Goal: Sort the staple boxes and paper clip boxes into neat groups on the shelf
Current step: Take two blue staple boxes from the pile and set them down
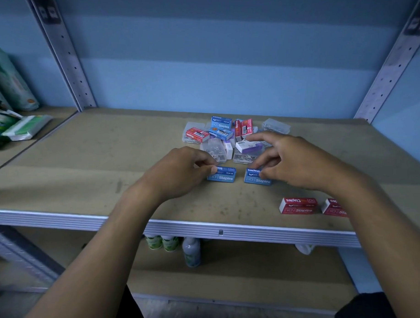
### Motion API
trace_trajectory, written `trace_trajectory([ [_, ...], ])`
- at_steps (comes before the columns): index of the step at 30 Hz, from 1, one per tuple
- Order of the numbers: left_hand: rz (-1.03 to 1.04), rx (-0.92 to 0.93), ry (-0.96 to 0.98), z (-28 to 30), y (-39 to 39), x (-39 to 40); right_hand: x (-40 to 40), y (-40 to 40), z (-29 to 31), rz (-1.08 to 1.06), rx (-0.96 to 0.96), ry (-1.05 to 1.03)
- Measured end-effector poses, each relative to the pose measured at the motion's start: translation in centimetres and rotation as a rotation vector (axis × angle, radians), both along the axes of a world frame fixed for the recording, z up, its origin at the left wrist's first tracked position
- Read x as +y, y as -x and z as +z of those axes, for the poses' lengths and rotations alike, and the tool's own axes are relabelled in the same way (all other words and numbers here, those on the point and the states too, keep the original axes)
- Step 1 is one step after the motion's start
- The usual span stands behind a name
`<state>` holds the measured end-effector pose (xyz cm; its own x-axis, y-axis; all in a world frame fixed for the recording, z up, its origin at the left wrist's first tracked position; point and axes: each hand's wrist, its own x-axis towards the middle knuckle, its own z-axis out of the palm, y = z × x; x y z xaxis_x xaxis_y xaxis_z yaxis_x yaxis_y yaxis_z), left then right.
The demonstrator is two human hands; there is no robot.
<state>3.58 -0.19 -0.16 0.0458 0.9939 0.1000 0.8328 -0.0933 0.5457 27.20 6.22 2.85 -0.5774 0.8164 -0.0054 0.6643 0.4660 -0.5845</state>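
Note:
Two blue staple boxes stand side by side mid-shelf. My left hand (pixel 180 172) pinches the left blue box (pixel 224 175) at its left end. My right hand (pixel 290 159) touches the right blue box (pixel 254 177) with its thumb and lower fingers, the index finger stretched over the pile. Behind them lies a mixed pile (pixel 228 138) of blue, red and purple-white staple boxes and clear paper clip boxes. One clear paper clip box (pixel 276 126) sits at the pile's back right. Two red staple boxes (pixel 299 206) stand at the front right, the second red box (pixel 333 208) partly under my right forearm.
The brown shelf board (pixel 84 173) has a metal front edge (pixel 59 219). Green-white packets (pixel 17 126) lie on the neighbouring shelf at the left. Bottles (pixel 191 251) stand on the lower shelf. Perforated uprights (pixel 71 66) frame the bay.

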Motion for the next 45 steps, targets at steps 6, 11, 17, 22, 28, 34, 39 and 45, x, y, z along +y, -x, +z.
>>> trace_trajectory([
  [6, 0.036, 0.003, -0.040, 0.0, -0.2, -0.1, -0.2, -0.1, 0.2, -0.006, -0.002, -0.023],
  [11, -0.002, -0.062, -0.099, 0.4, -0.8, -0.2, -0.2, -0.4, 0.1, -0.012, 0.006, -0.087],
  [17, -0.020, -0.033, -0.126, 0.3, -1.7, -0.1, 0.0, -0.6, -0.5, -0.017, -0.021, -0.082],
  [22, -0.038, 0.043, -0.142, 0.2, -2.2, 0.4, 0.1, -0.7, -0.9, -0.024, -0.052, -0.130],
  [28, 0.002, 0.028, -0.206, 0.1, -3.5, 0.8, -0.2, -2.4, -0.4, -0.048, -0.026, -0.182],
  [34, -0.030, -0.034, -0.291, 0.5, -6.6, 1.2, -0.4, -5.4, 0.1, -0.089, -0.047, -0.232],
  [39, -0.086, -0.110, -0.354, 0.9, -10.2, 2.0, -0.5, -8.7, 0.5, -0.144, -0.063, -0.256],
  [45, -0.162, -0.129, -0.370, 0.9, -14.6, 2.8, -1.0, -13.0, 0.6, -0.223, -0.082, -0.268],
])
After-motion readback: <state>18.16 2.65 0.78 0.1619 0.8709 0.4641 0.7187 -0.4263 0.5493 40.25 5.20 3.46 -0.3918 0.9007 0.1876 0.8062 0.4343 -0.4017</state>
